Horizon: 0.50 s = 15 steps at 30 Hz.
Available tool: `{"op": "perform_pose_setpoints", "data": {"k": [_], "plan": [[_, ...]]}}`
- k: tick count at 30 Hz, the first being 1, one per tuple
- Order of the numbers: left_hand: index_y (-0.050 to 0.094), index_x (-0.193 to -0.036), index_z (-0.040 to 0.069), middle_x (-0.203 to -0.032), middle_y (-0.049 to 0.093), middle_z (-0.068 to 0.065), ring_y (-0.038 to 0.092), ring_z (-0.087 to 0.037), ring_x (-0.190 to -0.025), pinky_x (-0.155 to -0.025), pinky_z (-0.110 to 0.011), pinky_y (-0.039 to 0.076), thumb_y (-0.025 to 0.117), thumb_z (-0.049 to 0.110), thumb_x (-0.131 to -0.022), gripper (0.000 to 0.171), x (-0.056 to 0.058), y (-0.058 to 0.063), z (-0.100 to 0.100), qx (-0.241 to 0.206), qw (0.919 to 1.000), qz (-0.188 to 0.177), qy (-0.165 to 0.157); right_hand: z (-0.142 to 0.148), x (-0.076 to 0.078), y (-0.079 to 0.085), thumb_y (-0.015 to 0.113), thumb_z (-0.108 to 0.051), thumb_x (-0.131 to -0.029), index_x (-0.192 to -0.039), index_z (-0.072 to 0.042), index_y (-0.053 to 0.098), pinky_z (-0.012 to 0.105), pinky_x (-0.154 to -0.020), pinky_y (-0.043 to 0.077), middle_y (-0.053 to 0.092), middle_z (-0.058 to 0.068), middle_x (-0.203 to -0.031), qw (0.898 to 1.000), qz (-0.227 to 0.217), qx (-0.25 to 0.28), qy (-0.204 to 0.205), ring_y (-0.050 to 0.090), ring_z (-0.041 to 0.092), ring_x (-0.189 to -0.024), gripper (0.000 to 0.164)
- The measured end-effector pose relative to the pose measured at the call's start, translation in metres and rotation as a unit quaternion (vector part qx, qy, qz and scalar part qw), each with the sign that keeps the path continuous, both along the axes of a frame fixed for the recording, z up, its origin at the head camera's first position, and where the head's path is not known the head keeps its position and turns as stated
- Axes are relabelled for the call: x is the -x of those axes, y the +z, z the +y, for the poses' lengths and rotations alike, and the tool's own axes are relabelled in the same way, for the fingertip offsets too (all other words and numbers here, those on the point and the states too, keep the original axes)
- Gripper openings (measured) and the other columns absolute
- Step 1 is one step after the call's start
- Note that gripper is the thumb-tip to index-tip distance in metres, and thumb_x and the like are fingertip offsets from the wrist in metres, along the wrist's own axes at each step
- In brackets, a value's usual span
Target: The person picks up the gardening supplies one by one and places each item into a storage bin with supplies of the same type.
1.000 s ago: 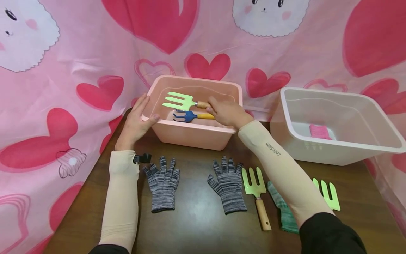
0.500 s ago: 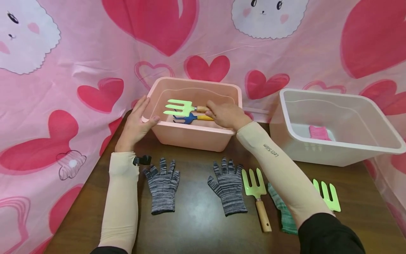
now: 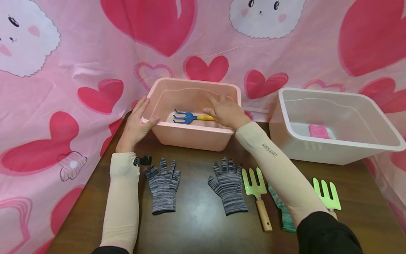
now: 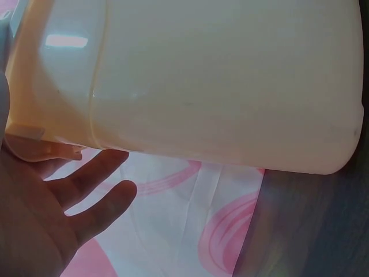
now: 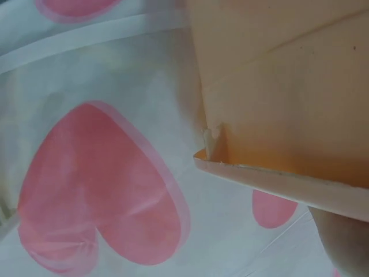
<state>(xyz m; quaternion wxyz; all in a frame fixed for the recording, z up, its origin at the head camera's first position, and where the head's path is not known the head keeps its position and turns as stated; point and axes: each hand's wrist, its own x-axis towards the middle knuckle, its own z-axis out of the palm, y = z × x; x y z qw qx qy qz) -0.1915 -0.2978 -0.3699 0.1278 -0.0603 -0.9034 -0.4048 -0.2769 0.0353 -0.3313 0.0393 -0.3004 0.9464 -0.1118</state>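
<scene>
A pink plastic bin (image 3: pixel 193 137) stands on the table, and my left hand (image 3: pixel 133 125) rests at its left front corner. The thumb lies at the front rim. In the left wrist view its fingers (image 4: pixel 106 208) stretch out, spread, beside the outer wall. Over the bin's right half hovers my right hand (image 3: pixel 226 111), fingers loosely extended. A small blue cultivator rake (image 3: pixel 185 118) with a yellow handle (image 3: pixel 205 118) lies inside, close below that hand. The green hand fork formerly held is out of sight.
Right of the pink bin, a whitish bin (image 3: pixel 317 151) contains a pink folded cloth item (image 3: pixel 319 131). Two grey striped gloves (image 3: pixel 163 190), a green fork (image 3: pixel 255 187) with a wooden handle, a green knit item (image 3: pixel 287 215) and another fork (image 3: pixel 330 197) lie in front.
My right hand lowered the green hand fork into the pink bin and let go of it; the fork has dropped from view. The left hand stays at the corner.
</scene>
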Motion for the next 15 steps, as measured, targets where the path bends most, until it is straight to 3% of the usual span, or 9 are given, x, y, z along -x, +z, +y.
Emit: {"op": "perform_pose_setpoints", "data": {"k": [4,7,9,12,14,15], "plan": [[0.032,-0.16,0.017,-0.167,0.021,-0.003,0.02,-0.031,-0.151,-0.116,-0.062,0.022,0.066,0.066,-0.085,0.096,-0.001,0.002,0.001,0.004,1.0,-0.002,0.003,0.001,-0.001,0.004,0.045,-0.058,-0.102,-0.161,-0.021,0.023,0.06,-0.111,0.033,0.041,0.018,-0.151,0.999,-0.005,0.031,-0.007,0.038,0.04,-0.139,0.073],[0.032,-0.16,0.017,-0.167,0.021,-0.003,0.02,-0.032,-0.151,-0.116,-0.062,0.021,0.066,0.064,-0.087,0.094,0.0,0.003,0.003,0.006,1.0,-0.003,0.003,0.006,-0.005,0.008,0.044,-0.05,-0.105,-0.144,-0.012,0.05,0.051,-0.105,0.042,0.058,0.015,-0.13,0.992,0.023,0.117,-0.027,0.053,0.033,-0.121,0.055],[0.031,-0.16,0.018,-0.167,0.02,-0.002,0.02,-0.033,-0.151,-0.115,-0.062,0.021,0.066,0.062,-0.087,0.093,-0.001,0.004,0.004,0.008,0.9999,-0.009,0.004,0.011,-0.01,0.008,0.046,-0.041,-0.106,-0.116,-0.006,0.064,0.045,-0.089,0.049,0.064,0.013,-0.103,0.975,0.072,0.205,-0.044,0.06,0.029,-0.097,0.04],[0.031,-0.16,0.018,-0.167,0.02,-0.002,0.02,-0.034,-0.151,-0.115,-0.063,0.021,0.067,0.061,-0.088,0.092,-0.003,0.004,0.003,0.016,0.9997,-0.019,0.008,0.02,-0.023,0.003,0.05,-0.027,-0.105,-0.081,-0.004,0.06,0.041,-0.065,0.044,0.055,0.01,-0.071,0.928,0.163,0.329,-0.067,0.052,0.027,-0.068,0.034],[0.031,-0.16,0.018,-0.167,0.02,-0.003,0.02,-0.034,-0.15,-0.115,-0.063,0.021,0.067,0.06,-0.088,0.091,-0.004,0.005,0.002,0.021,0.9995,-0.022,0.011,0.026,-0.037,0.001,0.052,-0.022,-0.103,-0.072,-0.005,0.056,0.038,-0.057,0.039,0.049,0.007,-0.063,0.903,0.201,0.371,-0.079,0.048,0.025,-0.06,0.036],[0.031,-0.16,0.018,-0.167,0.02,-0.003,0.02,-0.034,-0.15,-0.115,-0.063,0.021,0.067,0.06,-0.088,0.091,-0.004,0.006,0.002,0.024,0.9994,-0.021,0.012,0.029,-0.045,0.0,0.053,-0.021,-0.102,-0.073,-0.005,0.057,0.037,-0.057,0.038,0.049,0.006,-0.063,0.898,0.204,0.381,-0.085,0.047,0.024,-0.06,0.034]]}}
